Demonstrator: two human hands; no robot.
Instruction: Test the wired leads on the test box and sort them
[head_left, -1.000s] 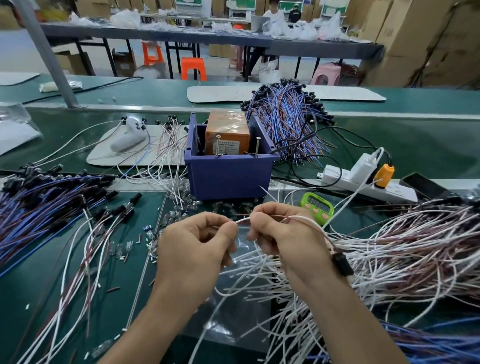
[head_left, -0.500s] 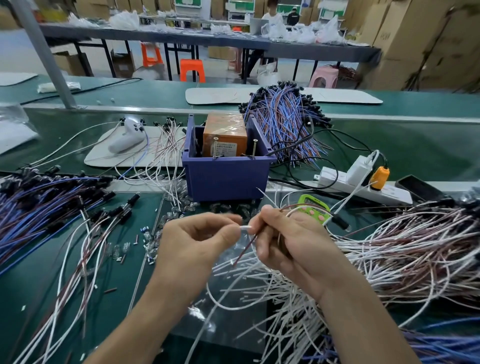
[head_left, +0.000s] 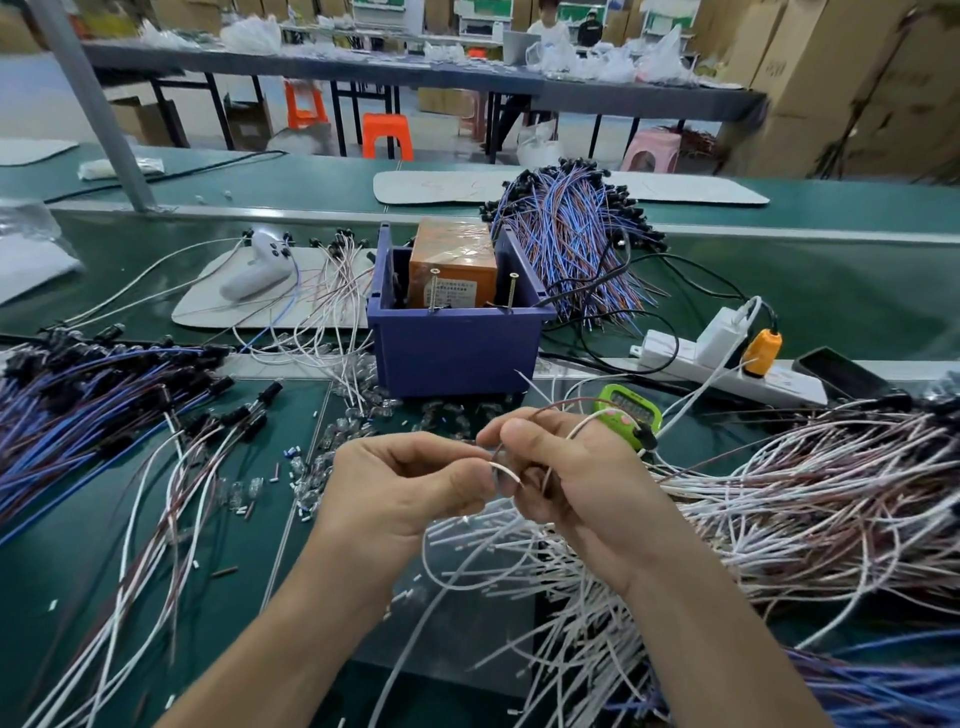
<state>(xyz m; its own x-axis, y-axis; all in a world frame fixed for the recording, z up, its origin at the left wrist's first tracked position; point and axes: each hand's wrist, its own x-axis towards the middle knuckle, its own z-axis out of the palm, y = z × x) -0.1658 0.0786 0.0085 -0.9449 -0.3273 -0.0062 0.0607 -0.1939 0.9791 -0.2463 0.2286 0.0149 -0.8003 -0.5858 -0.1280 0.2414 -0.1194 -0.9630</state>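
Observation:
My left hand (head_left: 410, 488) and my right hand (head_left: 571, 478) meet just in front of the blue test box (head_left: 457, 353). Between them they pinch a thin white and brown wired lead (head_left: 504, 470), whose black end cap (head_left: 647, 434) sticks out past my right hand. Two upright screws (head_left: 434, 291) stand at the box's front rim, with an orange block (head_left: 452, 270) inside it. A large heap of white and brown leads (head_left: 805, 499) lies under and right of my right hand. Blue and brown leads (head_left: 93, 395) are piled at the left.
A second bundle of blue leads (head_left: 571, 244) lies behind the box. A white power strip (head_left: 727, 369) with an orange plug, a green timer (head_left: 631, 410) and a dark phone (head_left: 841, 371) sit at the right. Small clear bulbs (head_left: 343, 431) are scattered left of my hands.
My hands have stayed in front of the box, working the same lead. Its black end cap has swung out to the right of my right hand, and the view has tilted up slightly.

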